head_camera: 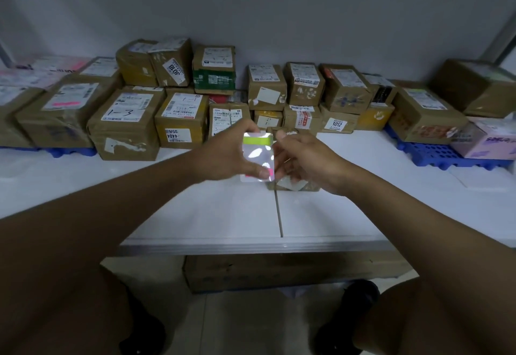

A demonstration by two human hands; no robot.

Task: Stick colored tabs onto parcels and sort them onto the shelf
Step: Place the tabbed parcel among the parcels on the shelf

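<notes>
— White bench is seen from the head view, with a grey wall behind; what is held above it?

— A glossy tab sheet is gripped by the left hand, thumb at its lower edge, fingers over its top. Its long axis stands nearly upright, the green strip uppermost and a pink tab at the bottom right.

— And the right hand?

— Its fingertips are placed against the sheet's right edge; whether a tab is pinched cannot be told. A small parcel lies beneath it. Stacked parcels are lined up along the wall, some on blue pallets.
</notes>
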